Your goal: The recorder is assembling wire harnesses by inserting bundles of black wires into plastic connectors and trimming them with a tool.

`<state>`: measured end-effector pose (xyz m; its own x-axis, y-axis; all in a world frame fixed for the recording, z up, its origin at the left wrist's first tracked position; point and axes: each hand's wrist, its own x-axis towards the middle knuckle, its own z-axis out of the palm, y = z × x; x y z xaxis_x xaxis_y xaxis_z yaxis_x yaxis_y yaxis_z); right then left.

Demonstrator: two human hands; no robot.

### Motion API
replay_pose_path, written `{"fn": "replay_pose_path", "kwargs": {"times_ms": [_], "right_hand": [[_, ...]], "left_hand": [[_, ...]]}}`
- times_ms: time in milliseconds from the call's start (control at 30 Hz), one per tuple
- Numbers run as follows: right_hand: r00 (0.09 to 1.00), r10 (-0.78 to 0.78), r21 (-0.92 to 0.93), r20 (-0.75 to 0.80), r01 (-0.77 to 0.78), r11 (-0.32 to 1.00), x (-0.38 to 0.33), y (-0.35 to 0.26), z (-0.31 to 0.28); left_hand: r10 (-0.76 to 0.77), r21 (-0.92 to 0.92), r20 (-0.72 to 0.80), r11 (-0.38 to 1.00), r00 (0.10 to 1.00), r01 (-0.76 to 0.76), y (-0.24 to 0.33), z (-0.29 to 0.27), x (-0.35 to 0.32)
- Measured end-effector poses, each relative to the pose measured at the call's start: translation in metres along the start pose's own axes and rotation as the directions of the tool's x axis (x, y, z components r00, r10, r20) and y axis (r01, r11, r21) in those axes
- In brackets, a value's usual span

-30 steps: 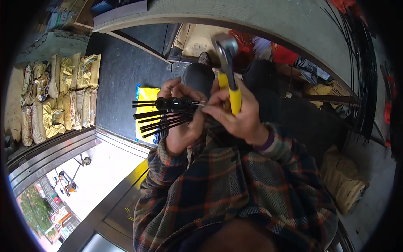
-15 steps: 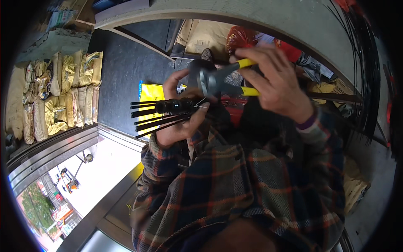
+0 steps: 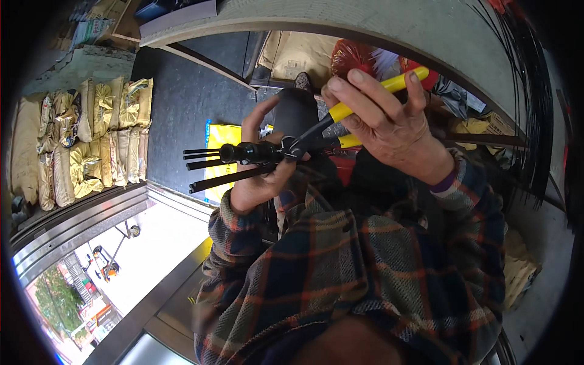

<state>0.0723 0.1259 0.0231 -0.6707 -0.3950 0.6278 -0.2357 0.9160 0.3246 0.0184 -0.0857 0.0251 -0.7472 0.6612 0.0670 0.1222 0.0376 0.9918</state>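
Observation:
My left hand (image 3: pixel 255 188) is closed around a bundle of black rods with a black ribbed tube (image 3: pixel 250 152) in its middle, much like a folded umbrella frame. Several rod ends (image 3: pixel 204 182) stick out to the left past my fingers. In my right hand (image 3: pixel 398 137) are pliers (image 3: pixel 344 111) with yellow handles, spread apart, one handle running between my fingers. The jaws meet the right end of the tube, beside my left thumb. A short bright wire shows there; whether the jaws grip it I cannot tell.
Stacked brown paper-wrapped bundles (image 3: pixel 94 137) lie at the left. A grey tabletop (image 3: pixel 365 17) spans the far side, with a red bag (image 3: pixel 351 58) under it. Thin black rods (image 3: pixel 529 115) hang at the right. A yellow packet (image 3: pixel 225 135) lies beyond my left hand.
The pliers have come down and left, so their jaws are now at the tube's right end. Their handles are angled more steeply. The rods in my left hand sit closer together.

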Motion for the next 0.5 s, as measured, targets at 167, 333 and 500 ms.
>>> {"fn": "replay_pose_path", "kwargs": {"times_ms": [167, 333, 500], "right_hand": [[0.989, 0.029, 0.241, 0.144, -0.064, 0.968, -0.009, -0.009, -0.005], [0.583, -0.566, 0.804, 0.583, -0.517, 0.296, 0.012, 0.05, -0.039], [0.228, -0.873, -0.086, 0.432, -0.953, -0.292, -0.004, 0.049, -0.02]], "left_hand": [[0.068, -0.049, -0.08, 0.996, 0.995, -0.072, -0.013, 0.001, 0.0], [-0.07, -0.076, 0.264, 0.993, 0.962, 0.093, 0.001, -0.011, -0.001], [0.113, -0.028, 0.287, 0.994, 0.951, -0.109, -0.007, -0.006, -0.004]]}}
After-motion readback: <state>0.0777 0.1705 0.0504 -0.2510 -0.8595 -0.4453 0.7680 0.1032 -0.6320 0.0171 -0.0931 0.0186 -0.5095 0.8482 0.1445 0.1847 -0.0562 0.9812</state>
